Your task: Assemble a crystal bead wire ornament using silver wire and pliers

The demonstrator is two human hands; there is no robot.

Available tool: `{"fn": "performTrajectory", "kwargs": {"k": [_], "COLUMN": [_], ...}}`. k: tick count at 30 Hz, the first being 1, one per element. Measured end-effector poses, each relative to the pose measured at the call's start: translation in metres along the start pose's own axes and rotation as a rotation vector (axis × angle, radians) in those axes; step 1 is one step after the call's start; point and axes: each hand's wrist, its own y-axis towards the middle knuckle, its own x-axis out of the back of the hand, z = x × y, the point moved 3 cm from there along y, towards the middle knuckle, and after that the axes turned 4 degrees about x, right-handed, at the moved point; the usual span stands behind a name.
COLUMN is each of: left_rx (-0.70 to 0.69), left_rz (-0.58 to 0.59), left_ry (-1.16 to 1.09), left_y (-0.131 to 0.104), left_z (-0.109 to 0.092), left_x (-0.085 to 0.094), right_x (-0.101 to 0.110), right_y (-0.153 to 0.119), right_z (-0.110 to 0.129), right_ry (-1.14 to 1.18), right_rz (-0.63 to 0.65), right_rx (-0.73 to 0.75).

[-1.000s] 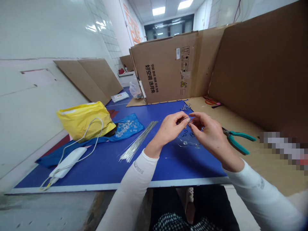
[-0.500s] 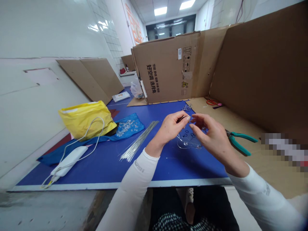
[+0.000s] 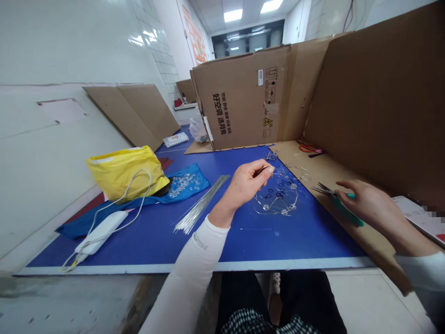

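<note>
My left hand [image 3: 248,183] is closed in a pinch above the blue table, holding a piece of thin wire [image 3: 267,168] whose end sticks out past the fingertips. On the right, my right hand [image 3: 370,208] lies over the teal handles of a pair of pliers [image 3: 342,208], its fingers round the upper handle. The pliers' metal jaws point left. Below and right of my left hand lies a bent wire strand with clear beads [image 3: 284,212]. Small dark rings or loops are drawn or lying within it; I cannot tell which.
A bundle of straight wires [image 3: 201,204] lies left of my left hand. Clear beads [image 3: 184,184] rest on a blue cloth beside a yellow bag [image 3: 127,174]. A white power strip [image 3: 100,232] with cable is at front left. Cardboard [image 3: 250,102] walls the back; orange-handled scissors [image 3: 308,148] lie near it.
My right hand has left the spot beside my left hand and moved right onto the pliers, which have shifted slightly. My left hand keeps its pinch in nearly the same place.
</note>
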Motion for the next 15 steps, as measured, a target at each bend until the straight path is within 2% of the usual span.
{"fn": "performTrajectory", "kwargs": {"k": [3, 5, 8, 15], "left_rx": [-0.005, 0.004, 0.008, 0.026], "left_rz": [0.001, -0.002, 0.002, -0.003], "left_ry": [-0.032, -0.049, -0.077, -0.075], "left_y": [0.0, 0.0, 0.0, -0.004], "left_z": [-0.001, -0.001, -0.002, -0.006], "left_x": [0.0, 0.001, 0.002, 0.008], "right_x": [-0.022, -0.032, -0.037, -0.035], "right_y": [0.001, -0.001, -0.004, -0.002], "right_z": [-0.037, -0.049, -0.052, -0.045], "right_ry": [-0.031, -0.022, -0.023, -0.007], "right_rz": [0.045, 0.046, 0.05, 0.104], "right_rx": [0.054, 0.087, 0.104, 0.015]}}
